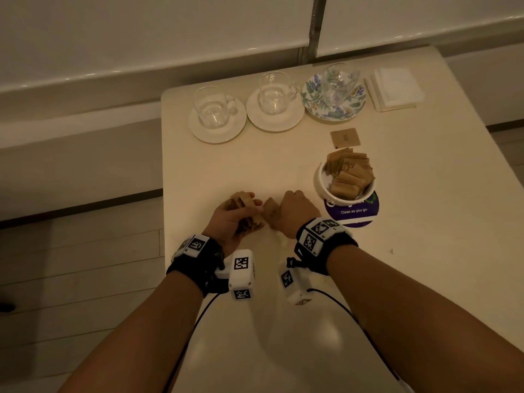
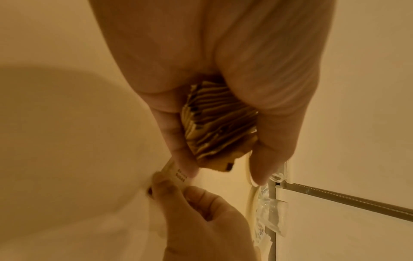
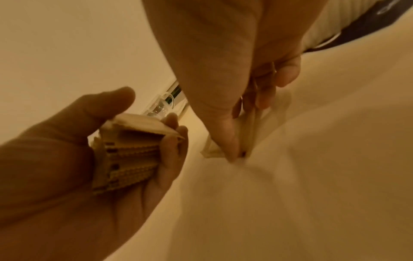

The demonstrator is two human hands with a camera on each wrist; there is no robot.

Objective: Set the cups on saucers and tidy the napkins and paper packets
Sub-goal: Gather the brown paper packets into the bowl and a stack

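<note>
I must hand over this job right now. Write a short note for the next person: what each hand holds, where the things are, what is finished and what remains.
Left hand: grips a stack of brown packets.
Right hand: pinches one brown packet beside that stack.
Done: three glass cups stand on saucers; napkins lie stacked at the far right.
White bowl already holds many packets.
Left: put the held packets away, probably in the bowl; collect the loose packet lying on the table beyond the bowl.

Round sticker (image 1: pixel 357 213): 12 o'clock part hidden under bowl (image 1: pixel 326 186) | loose packet (image 1: pixel 344 140): print too small to read
</note>
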